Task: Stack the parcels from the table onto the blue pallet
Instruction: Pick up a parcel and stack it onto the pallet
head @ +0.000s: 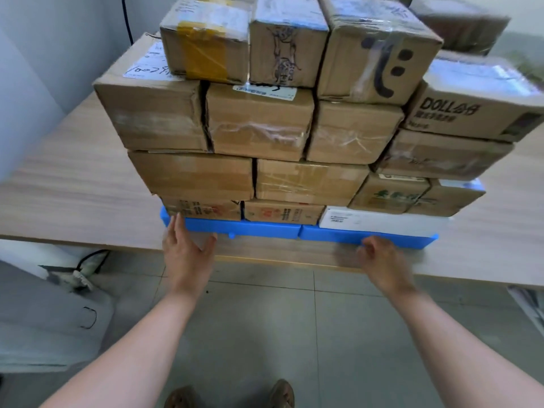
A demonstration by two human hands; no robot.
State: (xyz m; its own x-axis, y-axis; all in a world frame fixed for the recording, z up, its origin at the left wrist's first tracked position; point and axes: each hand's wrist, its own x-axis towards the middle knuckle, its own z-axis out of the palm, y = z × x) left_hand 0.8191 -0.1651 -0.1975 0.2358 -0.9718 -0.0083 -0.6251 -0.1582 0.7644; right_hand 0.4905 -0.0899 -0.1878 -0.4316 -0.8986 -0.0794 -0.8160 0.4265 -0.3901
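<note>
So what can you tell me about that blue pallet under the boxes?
The blue pallet is a low, flat tray of bright plastic, seemingly two sections joined at a seam. It lies near the front edge of the wooden table, with cardboard parcels stacked on it. The left hand touches its left corner; the right hand curls at its front edge.

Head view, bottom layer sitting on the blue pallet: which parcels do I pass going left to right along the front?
Brown parcel with orange-red print → brown parcel with red logos → white parcel.
</note>
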